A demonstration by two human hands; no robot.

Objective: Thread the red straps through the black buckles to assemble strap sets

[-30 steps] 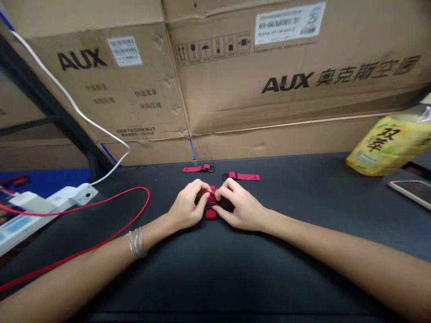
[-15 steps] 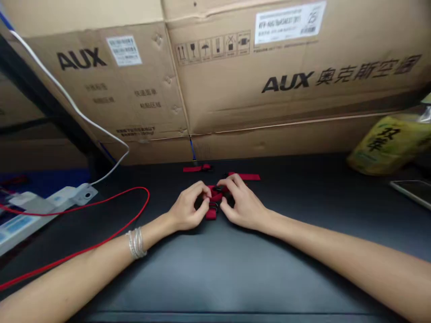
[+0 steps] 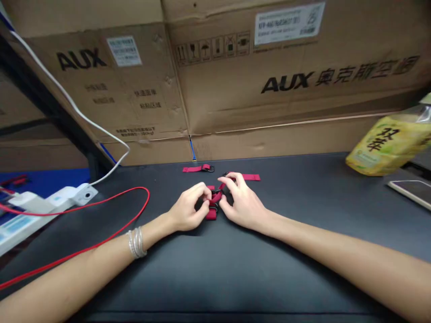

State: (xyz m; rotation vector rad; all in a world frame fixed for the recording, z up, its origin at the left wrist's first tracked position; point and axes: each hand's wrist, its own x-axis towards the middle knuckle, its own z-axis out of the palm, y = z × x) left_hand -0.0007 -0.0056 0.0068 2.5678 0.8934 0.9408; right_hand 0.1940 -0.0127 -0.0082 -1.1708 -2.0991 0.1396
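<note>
Between my hands is a short red webbing strap (image 3: pixel 216 197) with a black buckle; part of it is hidden by my fingers. My left hand (image 3: pixel 191 206) pinches the strap's left part between thumb and fingertips. Curled around its right side, my right hand (image 3: pixel 244 202) has finger and thumb tips at the strap, with a gap showing between them. Just below the held piece lies another folded red strap (image 3: pixel 211 215) with black hardware. Farther back are a red strap with a black buckle (image 3: pixel 198 168) and a red strap (image 3: pixel 251 177) partly behind my right hand.
Large cardboard boxes (image 3: pixel 229 107) stand along the back of the black tabletop (image 3: pixel 208 273). A white power strip (image 3: pixel 43 211) and a red cable (image 3: pixel 114 233) lie at left. On the right are a yellow-labelled bottle (image 3: pixel 384 143) and a phone (image 3: pixel 412 190).
My right fingers have shifted slightly and show more of the strap and buckle between the hands. My left hand keeps its pinch. The picture has darkened somewhat.
</note>
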